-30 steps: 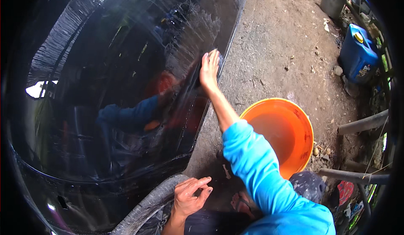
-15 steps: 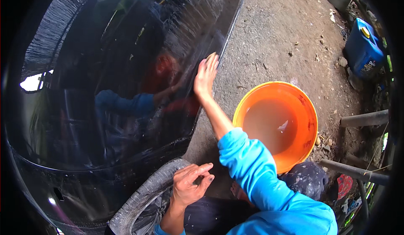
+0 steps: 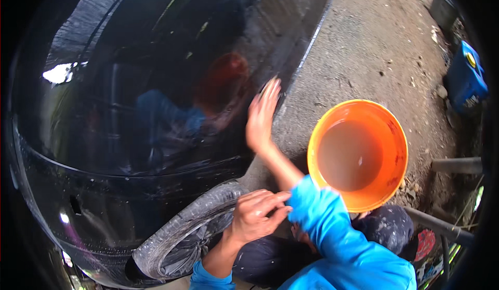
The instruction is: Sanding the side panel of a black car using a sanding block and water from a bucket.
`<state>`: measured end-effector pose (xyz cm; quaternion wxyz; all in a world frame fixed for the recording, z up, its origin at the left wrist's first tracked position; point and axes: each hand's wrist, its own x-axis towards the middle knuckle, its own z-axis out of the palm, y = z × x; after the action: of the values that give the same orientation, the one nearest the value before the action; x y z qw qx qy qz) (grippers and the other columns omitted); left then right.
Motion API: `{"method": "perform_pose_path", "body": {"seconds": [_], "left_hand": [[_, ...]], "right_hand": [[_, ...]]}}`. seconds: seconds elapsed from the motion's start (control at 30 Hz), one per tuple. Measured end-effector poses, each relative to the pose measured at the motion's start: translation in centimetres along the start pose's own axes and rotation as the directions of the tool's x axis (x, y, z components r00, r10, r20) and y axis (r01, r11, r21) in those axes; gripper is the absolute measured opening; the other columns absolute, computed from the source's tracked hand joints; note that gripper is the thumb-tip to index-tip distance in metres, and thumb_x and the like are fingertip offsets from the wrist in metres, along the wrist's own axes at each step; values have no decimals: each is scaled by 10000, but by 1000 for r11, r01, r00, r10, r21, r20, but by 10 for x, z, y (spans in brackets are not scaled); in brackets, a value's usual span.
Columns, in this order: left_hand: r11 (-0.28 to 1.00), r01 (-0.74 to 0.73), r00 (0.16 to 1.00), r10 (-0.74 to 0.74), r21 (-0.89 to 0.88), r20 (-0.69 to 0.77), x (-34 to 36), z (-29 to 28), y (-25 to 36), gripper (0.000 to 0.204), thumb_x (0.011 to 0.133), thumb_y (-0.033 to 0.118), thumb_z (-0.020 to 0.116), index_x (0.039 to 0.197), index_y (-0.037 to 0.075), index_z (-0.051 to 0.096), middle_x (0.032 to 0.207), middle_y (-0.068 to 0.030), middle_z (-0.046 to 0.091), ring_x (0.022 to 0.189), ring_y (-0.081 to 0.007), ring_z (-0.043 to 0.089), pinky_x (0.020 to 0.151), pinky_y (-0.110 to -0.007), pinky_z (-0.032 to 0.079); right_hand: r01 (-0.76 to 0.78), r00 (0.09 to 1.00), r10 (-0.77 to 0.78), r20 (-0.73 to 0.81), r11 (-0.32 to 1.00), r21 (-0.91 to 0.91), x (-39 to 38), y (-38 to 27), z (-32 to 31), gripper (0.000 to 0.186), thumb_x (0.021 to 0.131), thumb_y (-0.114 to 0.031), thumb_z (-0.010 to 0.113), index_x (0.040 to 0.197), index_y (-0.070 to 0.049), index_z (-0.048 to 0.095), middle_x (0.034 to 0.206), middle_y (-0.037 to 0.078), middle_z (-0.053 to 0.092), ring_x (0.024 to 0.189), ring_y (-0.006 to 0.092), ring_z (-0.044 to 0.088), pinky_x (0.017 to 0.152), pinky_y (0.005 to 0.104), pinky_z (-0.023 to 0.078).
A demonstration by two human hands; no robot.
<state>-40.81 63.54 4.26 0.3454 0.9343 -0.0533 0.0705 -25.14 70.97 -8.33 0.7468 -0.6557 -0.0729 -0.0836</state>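
Observation:
My right hand lies flat with fingers stretched out on the glossy black car panel, close to its right edge. A thin tan sliver shows by the fingertips; what it is, I cannot make out. My left hand is loosely curled above the tyre, thumb and index finger pointing right. Its index fingertip overlaps the cuff of my blue right sleeve in the picture; whether they touch, I cannot tell. No object shows in that hand. An orange bucket of murky brown water stands right of my right forearm.
Rough ground runs along the panel's right side. A blue jerrycan with a yellow cap and a dark bucket stand at the far right. Grey pipes stick out at the right, with rubble around them.
My right hand has slid a little nearer along the panel's edge. The gap between my left hand and the right sleeve has closed. The whole view has shifted slightly.

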Motion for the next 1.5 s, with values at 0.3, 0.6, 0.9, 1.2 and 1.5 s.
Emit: {"method": "perform_pose_path", "body": {"seconds": [0.3, 0.6, 0.9, 1.2, 1.5], "left_hand": [[999, 21, 1000, -21, -38, -3, -11, -5, 4, 299, 782, 44, 782, 1068, 4, 701, 710, -63, 676, 594, -201, 642, 572, -307, 503], [992, -117, 993, 117, -54, 1, 3, 5, -14, 344, 767, 30, 779, 1093, -14, 681, 729, -83, 672, 617, -219, 648, 563, -310, 494], [998, -26, 1000, 26, -53, -8, -21, -11, -4, 294, 799, 77, 783, 1070, -1, 701, 696, -65, 681, 601, -201, 650, 563, -302, 505], [999, -7, 999, 6, -40, -36, -35, -15, 7, 285, 780, 46, 786, 1049, 2, 703, 710, -62, 676, 602, -208, 644, 568, -312, 507], [991, -131, 990, 130, -17, -53, -11, -4, 14, 303, 770, 65, 791, 1048, -15, 701, 721, -76, 679, 623, -227, 656, 597, -334, 512]], "right_hand": [[349, 930, -368, -26, 901, -257, 124, -23, -19, 735, 1035, -303, 435, 1518, 124, 83, 1594, 346, 33, 1483, 507, 53, 1206, 536, 101], [265, 893, -253, 372, 964, 20, -86, -64, -15, 965, 809, -241, 625, 1502, 160, 85, 1560, 403, 70, 1466, 552, 53, 1196, 596, 66], [433, 900, -429, 73, 868, -241, 12, -59, -5, 806, 929, -229, 566, 1457, 215, 147, 1522, 452, 102, 1425, 591, 155, 1190, 563, 177], [405, 914, -405, 10, 911, -75, 81, -74, -19, 702, 1012, -244, 462, 1524, 101, 128, 1594, 331, 98, 1495, 468, 79, 1216, 522, 85], [548, 729, -543, 416, 828, 120, -110, -52, -10, 854, 955, -465, 475, 1522, 96, 170, 1577, 356, 132, 1473, 530, 99, 1187, 611, 40]]}}
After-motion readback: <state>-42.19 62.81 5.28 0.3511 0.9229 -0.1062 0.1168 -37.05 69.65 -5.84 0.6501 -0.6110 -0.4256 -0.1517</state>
